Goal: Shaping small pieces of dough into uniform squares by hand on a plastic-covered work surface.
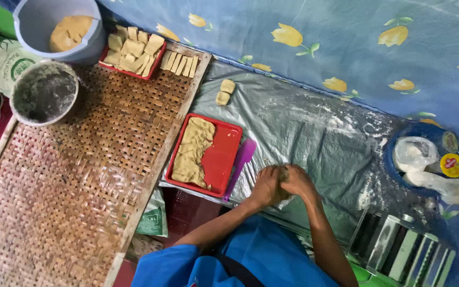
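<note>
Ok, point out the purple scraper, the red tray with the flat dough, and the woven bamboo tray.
purple scraper (pixel 241 158), head view, on the middle of its blade.
red tray (pixel 224 154), head view, on the bare red floor right of the dough.
woven bamboo tray (pixel 81 175), head view, on bare weave near its middle.

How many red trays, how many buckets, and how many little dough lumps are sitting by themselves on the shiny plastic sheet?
Red trays: 2, one with dough sheets and one with cut pieces
Buckets: 2, one with a dough ball and one floury inside
Loose dough lumps on the plastic sheet: 2
Total: 6
</note>
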